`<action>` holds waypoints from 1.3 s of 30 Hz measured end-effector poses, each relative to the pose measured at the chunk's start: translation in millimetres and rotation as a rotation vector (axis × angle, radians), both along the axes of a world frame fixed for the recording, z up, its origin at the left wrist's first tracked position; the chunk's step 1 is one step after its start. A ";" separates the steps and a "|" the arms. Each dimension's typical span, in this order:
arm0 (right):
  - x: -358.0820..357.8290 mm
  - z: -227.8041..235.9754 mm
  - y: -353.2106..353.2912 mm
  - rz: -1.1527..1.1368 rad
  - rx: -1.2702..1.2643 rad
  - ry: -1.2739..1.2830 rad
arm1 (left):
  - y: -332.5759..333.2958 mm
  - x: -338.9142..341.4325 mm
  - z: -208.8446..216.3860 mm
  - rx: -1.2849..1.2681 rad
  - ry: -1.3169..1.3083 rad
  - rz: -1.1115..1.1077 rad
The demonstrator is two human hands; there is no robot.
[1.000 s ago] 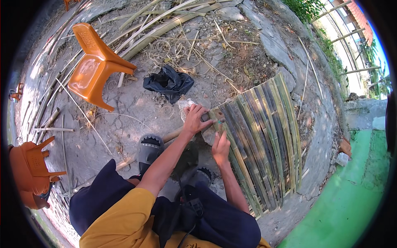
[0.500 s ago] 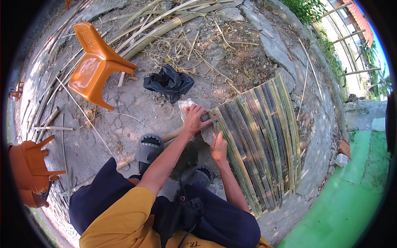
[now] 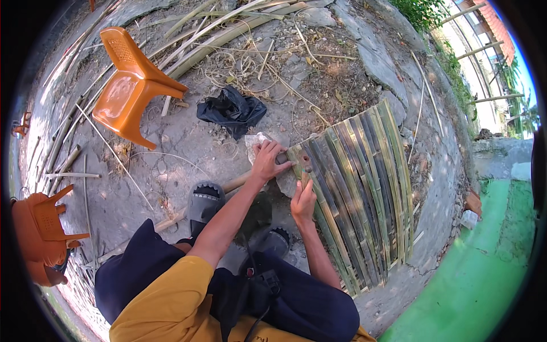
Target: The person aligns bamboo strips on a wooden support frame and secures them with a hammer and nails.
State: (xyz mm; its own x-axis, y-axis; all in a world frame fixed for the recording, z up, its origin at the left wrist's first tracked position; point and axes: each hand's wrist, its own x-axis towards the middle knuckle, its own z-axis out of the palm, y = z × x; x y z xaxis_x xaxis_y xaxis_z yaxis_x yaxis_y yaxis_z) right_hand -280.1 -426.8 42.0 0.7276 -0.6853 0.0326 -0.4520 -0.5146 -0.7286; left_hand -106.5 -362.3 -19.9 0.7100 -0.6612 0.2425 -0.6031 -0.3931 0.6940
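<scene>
A panel of split bamboo slats [image 3: 356, 194] lies on the ground to my right, its slats side by side. At its upper left corner, my left hand [image 3: 268, 162] is closed around a dark grey block [image 3: 281, 159], with the thumb reaching to the nearest slat. My right hand [image 3: 303, 200] grips the short wooden handle of a hammer [image 3: 306, 171]. The small brownish hammer head is over the slats near that corner, just right of my left thumb. Whether it touches the bamboo cannot be told. A pale rock [image 3: 254, 147] sits beside my left fingers.
A black plastic bag [image 3: 232, 112] lies ahead on the ground. An orange plastic chair [image 3: 122, 94] stands at the far left, another chair [image 3: 51, 219] nearer. Long bamboo strips [image 3: 216, 43] are strewn at the back. A pole [image 3: 233, 183] runs past my boots [image 3: 206, 199]. Green paving [image 3: 478, 268] borders the right.
The hammer's head has shifted slightly right and away from my left thumb, turning in my right hand. My left hand stays at the panel's corner, almost unmoved.
</scene>
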 end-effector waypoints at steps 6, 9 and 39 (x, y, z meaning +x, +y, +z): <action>0.3 -16.6 -7.5 0.079 0.002 0.109 | 1.2 -2.9 2.2 0.009 0.032 -0.008; 0.8 -1.1 -1.8 -0.008 0.033 0.039 | 0.2 -2.1 1.2 -0.037 0.007 0.016; -62.1 -29.4 -16.4 -0.161 0.114 -0.108 | -13.0 26.3 -2.5 -0.114 0.101 -0.304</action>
State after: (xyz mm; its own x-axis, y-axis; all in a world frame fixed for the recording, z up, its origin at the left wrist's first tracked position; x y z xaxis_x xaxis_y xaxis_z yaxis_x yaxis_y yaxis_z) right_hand -342.2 -443.2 12.7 0.6052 -0.7958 0.0201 -0.4382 -0.3541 -0.8262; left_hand -80.3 -375.3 -22.4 0.5085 -0.8192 0.2654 -0.6070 -0.1224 0.7852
